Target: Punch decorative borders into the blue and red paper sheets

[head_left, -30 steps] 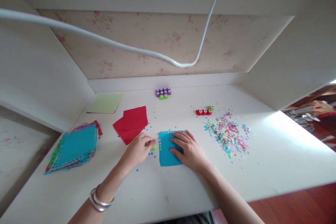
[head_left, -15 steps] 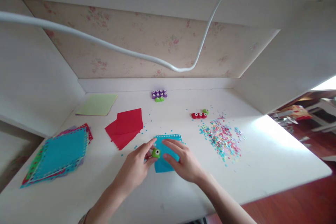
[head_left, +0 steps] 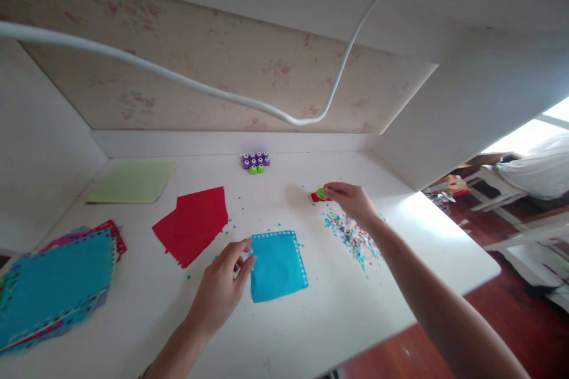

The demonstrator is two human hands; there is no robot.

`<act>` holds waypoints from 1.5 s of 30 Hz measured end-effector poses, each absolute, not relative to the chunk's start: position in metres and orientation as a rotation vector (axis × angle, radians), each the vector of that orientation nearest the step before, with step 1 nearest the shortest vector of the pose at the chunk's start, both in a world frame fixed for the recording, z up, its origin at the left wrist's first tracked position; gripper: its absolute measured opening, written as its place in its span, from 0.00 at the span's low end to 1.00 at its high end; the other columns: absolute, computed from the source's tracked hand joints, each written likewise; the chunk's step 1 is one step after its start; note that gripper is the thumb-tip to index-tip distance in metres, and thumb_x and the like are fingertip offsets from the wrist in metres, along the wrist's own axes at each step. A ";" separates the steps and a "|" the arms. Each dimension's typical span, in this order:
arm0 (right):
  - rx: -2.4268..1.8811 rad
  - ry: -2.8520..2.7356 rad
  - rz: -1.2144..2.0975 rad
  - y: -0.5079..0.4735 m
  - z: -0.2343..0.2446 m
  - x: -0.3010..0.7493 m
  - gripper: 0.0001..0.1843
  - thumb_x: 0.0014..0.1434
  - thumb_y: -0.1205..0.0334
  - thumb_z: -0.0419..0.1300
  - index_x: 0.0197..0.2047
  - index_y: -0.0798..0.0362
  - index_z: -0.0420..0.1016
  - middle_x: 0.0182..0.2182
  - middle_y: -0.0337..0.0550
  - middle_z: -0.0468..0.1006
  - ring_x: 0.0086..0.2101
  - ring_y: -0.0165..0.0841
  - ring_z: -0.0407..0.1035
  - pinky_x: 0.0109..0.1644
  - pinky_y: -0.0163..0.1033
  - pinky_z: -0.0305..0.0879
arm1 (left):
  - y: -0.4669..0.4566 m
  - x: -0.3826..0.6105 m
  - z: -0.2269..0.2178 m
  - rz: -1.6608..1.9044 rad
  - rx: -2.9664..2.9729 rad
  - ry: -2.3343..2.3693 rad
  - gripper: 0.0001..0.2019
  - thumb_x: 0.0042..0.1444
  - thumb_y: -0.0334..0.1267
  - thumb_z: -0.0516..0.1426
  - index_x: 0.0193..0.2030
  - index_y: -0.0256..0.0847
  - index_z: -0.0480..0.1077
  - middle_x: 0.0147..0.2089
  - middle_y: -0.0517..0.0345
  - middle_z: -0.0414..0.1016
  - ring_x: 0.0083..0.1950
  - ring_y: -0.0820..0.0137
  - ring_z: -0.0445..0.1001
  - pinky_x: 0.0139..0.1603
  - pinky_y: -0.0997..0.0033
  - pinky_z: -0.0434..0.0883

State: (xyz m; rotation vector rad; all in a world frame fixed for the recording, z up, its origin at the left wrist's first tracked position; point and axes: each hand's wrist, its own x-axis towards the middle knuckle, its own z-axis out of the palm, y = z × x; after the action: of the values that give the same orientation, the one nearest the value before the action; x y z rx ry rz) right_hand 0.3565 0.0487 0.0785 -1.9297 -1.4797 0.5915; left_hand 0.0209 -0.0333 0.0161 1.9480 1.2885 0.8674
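Observation:
My left hand rests at the left edge of a blue square of paper, thumb and fingers apart, nothing in them. A row of punched holes runs along that paper's top and right edges. Farther back on the right, my right hand pinches a green craft punch just over the red craft punches, partly covering them. Whether the green punch touches the red ones I cannot tell.
Confetti lies piled below my right forearm. Red paper sheets, punched coloured sheets and pale green paper are on the left. Purple and green punches stand at the back. A white cable hangs across the view.
The green punch in my left hand is gone from it. My right hand has moved from the blue paper back and right to the red punches, now holding a green punch. The view has turned right.

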 end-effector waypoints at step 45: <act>-1.830 -2.037 0.363 0.185 0.036 0.206 0.13 0.62 0.66 0.55 0.49 0.54 0.74 0.50 0.55 0.76 0.48 0.44 0.71 0.52 0.45 0.64 | -0.021 0.010 0.023 0.966 2.033 1.450 0.10 0.67 0.38 0.50 0.41 0.42 0.72 0.39 0.57 0.76 0.37 0.70 0.75 0.38 0.72 0.72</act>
State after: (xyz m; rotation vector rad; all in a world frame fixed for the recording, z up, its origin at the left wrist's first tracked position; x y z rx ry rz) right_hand 0.2056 0.1853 0.0356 -1.8304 -2.0371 0.3629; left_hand 0.0100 -0.0211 0.0232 2.0326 1.4497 0.9664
